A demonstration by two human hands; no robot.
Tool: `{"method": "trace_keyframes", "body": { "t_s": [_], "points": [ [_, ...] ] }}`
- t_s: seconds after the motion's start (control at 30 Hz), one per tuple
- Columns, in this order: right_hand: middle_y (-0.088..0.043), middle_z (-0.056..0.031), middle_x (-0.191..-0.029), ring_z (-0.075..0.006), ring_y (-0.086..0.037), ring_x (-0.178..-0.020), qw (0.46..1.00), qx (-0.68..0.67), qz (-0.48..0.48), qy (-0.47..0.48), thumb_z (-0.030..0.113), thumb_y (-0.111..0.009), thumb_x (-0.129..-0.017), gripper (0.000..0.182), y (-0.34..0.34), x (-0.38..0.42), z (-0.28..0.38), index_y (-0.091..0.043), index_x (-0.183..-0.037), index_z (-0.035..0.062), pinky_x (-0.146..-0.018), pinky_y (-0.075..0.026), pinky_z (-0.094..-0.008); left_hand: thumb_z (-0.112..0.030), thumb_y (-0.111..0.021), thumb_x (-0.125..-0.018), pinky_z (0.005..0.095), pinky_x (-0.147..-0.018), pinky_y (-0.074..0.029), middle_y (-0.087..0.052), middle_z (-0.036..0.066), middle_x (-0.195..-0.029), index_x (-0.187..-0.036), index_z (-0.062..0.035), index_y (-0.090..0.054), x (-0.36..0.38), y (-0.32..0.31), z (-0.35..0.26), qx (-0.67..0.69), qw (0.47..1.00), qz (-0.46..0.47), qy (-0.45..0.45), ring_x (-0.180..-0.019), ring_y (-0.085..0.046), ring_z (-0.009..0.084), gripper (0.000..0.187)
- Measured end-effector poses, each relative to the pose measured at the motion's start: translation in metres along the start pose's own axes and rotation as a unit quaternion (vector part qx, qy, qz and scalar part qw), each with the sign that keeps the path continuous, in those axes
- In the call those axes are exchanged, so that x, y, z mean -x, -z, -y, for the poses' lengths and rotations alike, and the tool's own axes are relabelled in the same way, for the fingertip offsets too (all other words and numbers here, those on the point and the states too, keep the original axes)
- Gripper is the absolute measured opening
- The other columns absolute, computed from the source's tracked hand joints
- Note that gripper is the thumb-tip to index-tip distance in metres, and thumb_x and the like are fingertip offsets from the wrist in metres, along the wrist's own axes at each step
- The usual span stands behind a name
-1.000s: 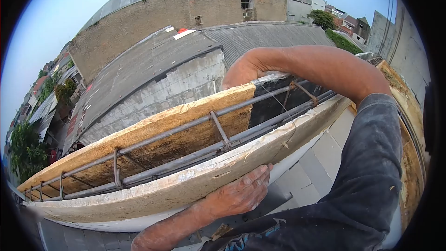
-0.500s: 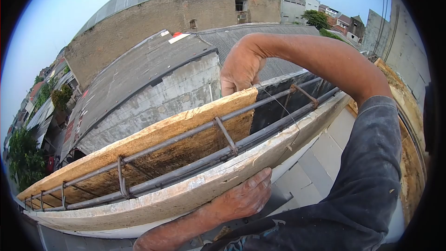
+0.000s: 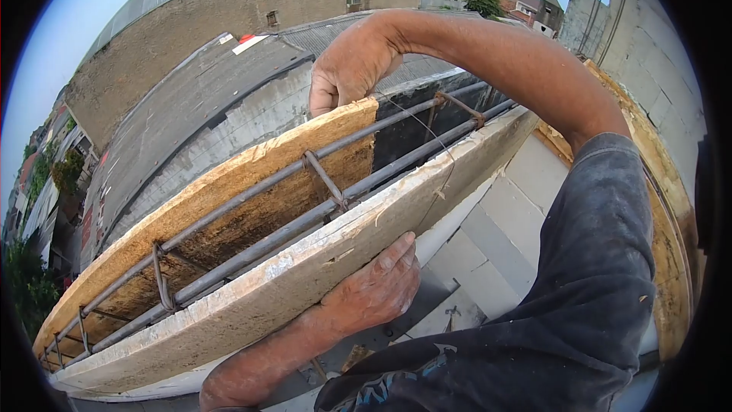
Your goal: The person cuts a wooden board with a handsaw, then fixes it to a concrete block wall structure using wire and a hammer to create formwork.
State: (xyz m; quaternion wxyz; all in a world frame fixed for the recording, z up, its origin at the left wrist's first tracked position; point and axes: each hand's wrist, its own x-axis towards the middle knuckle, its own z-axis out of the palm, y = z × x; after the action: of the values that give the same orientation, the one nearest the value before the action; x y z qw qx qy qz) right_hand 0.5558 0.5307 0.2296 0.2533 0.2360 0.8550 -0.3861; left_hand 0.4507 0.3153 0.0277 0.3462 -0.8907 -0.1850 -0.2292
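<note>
My right hand [image 3: 354,65] reaches over the end of the far wooden board [image 3: 229,172], fingers curled down behind it with their tips hidden. My left hand [image 3: 377,286] is low against the outer face of the near board [image 3: 305,275], thumb stretched along it and the other fingers curled partly out of sight. What either hand holds is hidden. Between the two boards runs a cage of steel reinforcing bars [image 3: 252,242] with bent stirrups [image 3: 324,179]. A thin tie wire [image 3: 427,128] rises near my right hand and loops over the bars to the near board's outer face.
Beyond the far board lie a neighbouring grey roof [image 3: 183,122] and a tall brick wall [image 3: 206,27]. Light block masonry [image 3: 488,240] stands below the near board. More boards [image 3: 671,259] and a grey wall [image 3: 656,53] are at the right.
The view has shifted, so the boards, bars and arms sit differently in the frame. Both hands keep nearly the same places on the boards.
</note>
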Motion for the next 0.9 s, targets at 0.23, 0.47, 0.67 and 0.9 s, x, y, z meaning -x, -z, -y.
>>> {"method": "trace_keyframes", "body": {
  "t_s": [0.23,0.47,0.67,0.9],
  "points": [
    [-0.072,-0.0169,-0.103,-0.0199,-0.07,-0.09,0.996,-0.049,-0.014,-0.078,0.006,-0.063,-0.088,0.032,-0.002,0.011,0.001,-0.066,-0.117,-0.0061,-0.081,-0.056,-0.0394,-0.021,-0.064,-0.083,0.0403,-0.118,-0.033,-0.069,0.006,-0.099,-0.086,-0.0076,-0.07,0.0,-0.005,-0.004,-0.005,1.0,-0.02,0.017,-0.112,-0.061,0.0186,0.015],
    [-0.072,-0.0161,-0.106,-0.0191,-0.067,-0.094,0.997,-0.077,0.003,0.015,0.008,-0.066,-0.086,0.034,0.0,-0.003,-0.017,-0.066,-0.118,-0.0055,-0.091,-0.05,-0.033,-0.019,-0.065,-0.083,0.0402,-0.117,-0.034,-0.069,0.005,-0.095,-0.083,-0.0075,-0.07,-0.002,-0.003,-0.002,-0.007,1.0,-0.022,0.008,-0.11,-0.062,0.0185,0.012],
    [-0.071,-0.0165,-0.112,-0.0222,-0.067,-0.098,0.999,-0.03,-0.022,0.023,0.013,-0.066,-0.087,0.036,-0.003,0.0,-0.015,-0.066,-0.12,-0.0031,-0.094,-0.048,-0.0426,-0.016,-0.067,-0.081,0.0409,-0.117,-0.035,-0.068,0.005,-0.093,-0.083,-0.007,-0.071,-0.003,0.001,0.0,0.012,1.0,-0.015,0.001,-0.109,-0.062,0.0189,0.01],
    [-0.072,-0.0094,-0.089,-0.0165,-0.069,-0.077,0.913,0.211,-0.347,-0.042,0.018,-0.064,-0.094,0.026,-0.03,0.031,0.031,-0.07,-0.109,-0.0024,-0.066,-0.056,-0.0276,-0.015,-0.067,-0.08,0.0411,-0.116,-0.036,-0.068,0.005,-0.092,-0.082,-0.0061,-0.07,0.001,-0.008,-0.006,0.042,0.998,-0.036,0.033,-0.108,-0.062,0.0187,0.01]
  ]
}}
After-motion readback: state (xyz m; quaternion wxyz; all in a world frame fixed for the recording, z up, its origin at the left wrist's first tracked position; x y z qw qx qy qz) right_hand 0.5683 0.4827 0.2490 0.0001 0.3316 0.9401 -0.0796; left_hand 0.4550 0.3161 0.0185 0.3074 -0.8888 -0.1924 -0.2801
